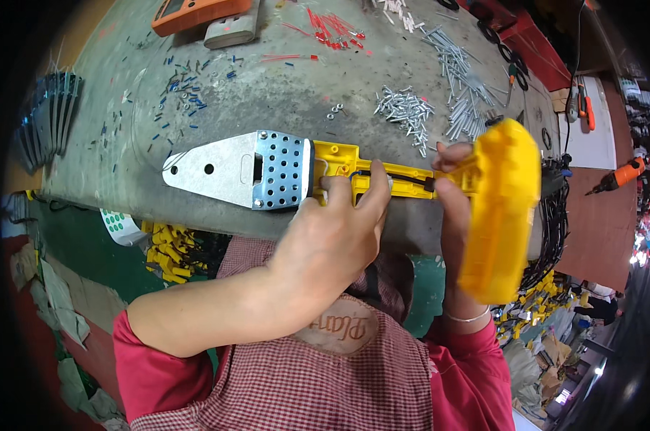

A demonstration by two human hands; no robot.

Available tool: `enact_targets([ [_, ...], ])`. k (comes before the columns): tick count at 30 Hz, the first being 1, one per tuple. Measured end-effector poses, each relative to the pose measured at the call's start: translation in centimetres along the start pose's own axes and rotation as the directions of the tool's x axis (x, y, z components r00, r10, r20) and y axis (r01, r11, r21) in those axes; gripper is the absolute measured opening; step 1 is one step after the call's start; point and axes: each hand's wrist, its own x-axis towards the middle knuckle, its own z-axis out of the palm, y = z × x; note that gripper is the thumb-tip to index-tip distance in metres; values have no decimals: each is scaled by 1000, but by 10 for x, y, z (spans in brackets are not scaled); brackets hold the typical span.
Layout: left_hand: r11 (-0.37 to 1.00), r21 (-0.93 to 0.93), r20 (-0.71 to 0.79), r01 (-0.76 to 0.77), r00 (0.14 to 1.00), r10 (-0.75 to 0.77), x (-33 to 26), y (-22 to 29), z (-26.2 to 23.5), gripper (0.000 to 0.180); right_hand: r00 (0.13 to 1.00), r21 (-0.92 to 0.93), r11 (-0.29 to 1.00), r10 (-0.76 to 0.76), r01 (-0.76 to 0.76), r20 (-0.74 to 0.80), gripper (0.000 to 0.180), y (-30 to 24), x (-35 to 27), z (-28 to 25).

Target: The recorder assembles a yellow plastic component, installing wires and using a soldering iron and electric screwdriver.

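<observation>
A half-open yellow plastic handle (409, 188) lies across the near edge of the bench, with a dark cable and wires inside. At its left end it joins a perforated metal guard (280, 169) and a flat tapered metal plate (211, 170). My left hand (335, 230) grips the handle, its fingertips pressing on the wires. At the handle's right end are the fingertips of my right hand (450, 190), close to the cable. A loose yellow handle shell (501, 215), blurred, stands across my right hand and hides its palm; the hand appears closed around it.
Behind the handle lie piles of screws (405, 109), long pins (458, 72), red-tipped wires (335, 30) and small blue pieces (188, 90). An orange meter (199, 14) sits at the back. Bundled black cables (551, 223) hang at right; an orange power screwdriver (619, 176) is farther right.
</observation>
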Motion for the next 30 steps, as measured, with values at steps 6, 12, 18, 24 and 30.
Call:
enact_targets([
  [6, 951, -270, -170, -152, 980, 108, -45, -37, -33, 24, 924, -429, 867, -86, 253, 371, 39, 5, 12, 8],
  [12, 913, -395, -409, -105, 910, -72, -57, -38, -39, 28, 827, -378, 819, -191, 431, 529, 41, 5, 11, 6],
  [18, 952, -282, -87, -118, 991, 98, -21, -35, 2, 46, 814, -367, 840, -141, 400, 564, 32, 1, 22, -1],
  [24, 961, -252, -136, -117, 987, 84, -35, -41, -5, 53, 811, -539, 646, -230, 541, 538, 14, 18, 29, 33],
  [30, 919, -345, -105, -190, 981, 163, -12, -36, -11, 78, 758, -305, 698, -552, 648, 348, 24, 52, 17, 14],
])
